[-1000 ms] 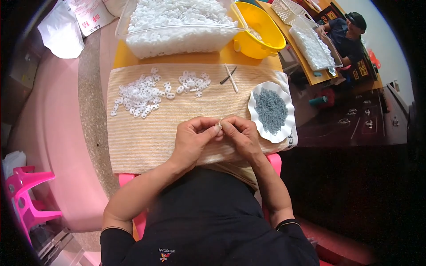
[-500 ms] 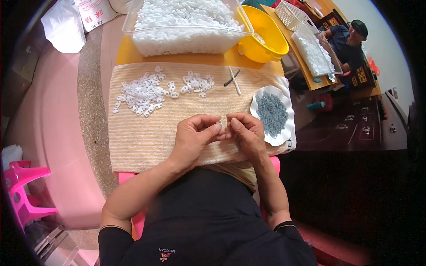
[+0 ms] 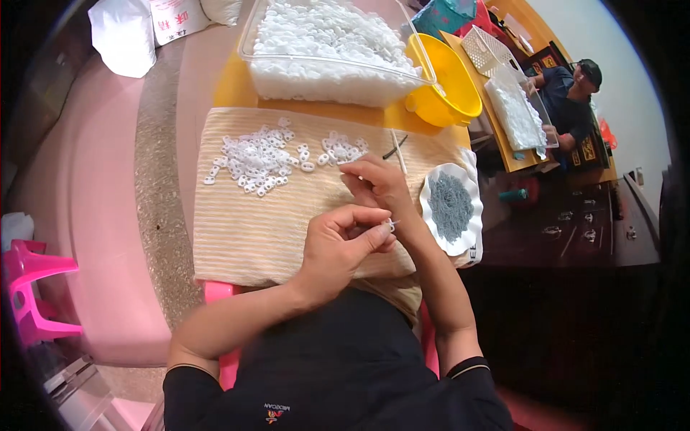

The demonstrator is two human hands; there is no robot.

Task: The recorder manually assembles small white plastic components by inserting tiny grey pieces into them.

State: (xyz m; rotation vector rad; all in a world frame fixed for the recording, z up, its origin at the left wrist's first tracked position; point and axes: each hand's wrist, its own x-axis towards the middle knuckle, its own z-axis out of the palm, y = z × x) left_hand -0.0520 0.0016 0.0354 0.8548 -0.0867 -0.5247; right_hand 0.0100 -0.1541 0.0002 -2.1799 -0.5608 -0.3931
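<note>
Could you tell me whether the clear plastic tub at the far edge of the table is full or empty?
Full: the clear tub is heaped to its rim with small white plastic pieces.

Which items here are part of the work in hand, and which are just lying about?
In use: left hand pinching a small white piece; right hand; loose white pieces on the striped cloth; dish of grey bits.
Lying about: yellow bowl, pink stool, white bags.

The scene is viewed from one head-worn fisheye camera (edges bent), aimed steeply down, close above the counter point(image 3: 237, 86).
</note>
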